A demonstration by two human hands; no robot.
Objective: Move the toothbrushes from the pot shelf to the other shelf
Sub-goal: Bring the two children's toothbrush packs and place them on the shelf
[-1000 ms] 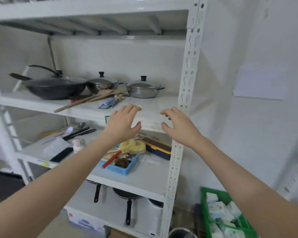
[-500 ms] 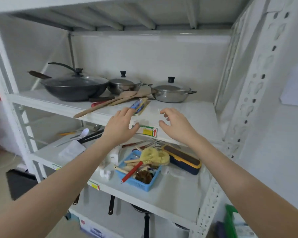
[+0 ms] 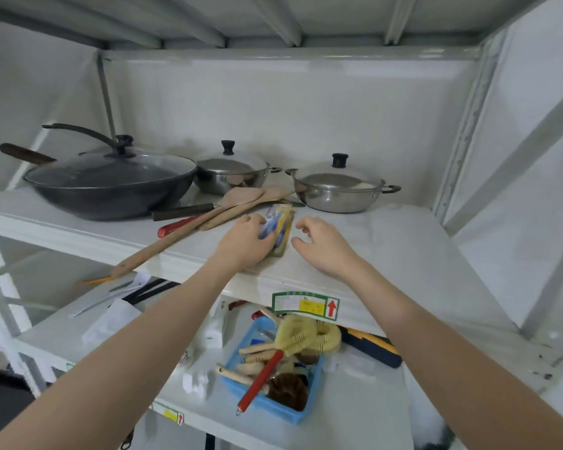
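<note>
Blue-yellow packaged toothbrushes [image 3: 278, 228] still on white metal pot shelf [image 3: 387, 241]; left hand [image 3: 246, 241] closing on pack, right hand [image 3: 322, 246] at 3 o'clock, loosely open, empty.

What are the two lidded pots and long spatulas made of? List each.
Right pot and middle pot: apparently stainless steel, polished, showing mirror-like reflections; knobs look like black plastic. Spatulas: seemingly unfinished wood, matte pale brown.

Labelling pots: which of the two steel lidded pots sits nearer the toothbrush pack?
The right-hand steel pot, just behind the toothbrush pack; the other steel pot stands farther back beside the wok.
</note>
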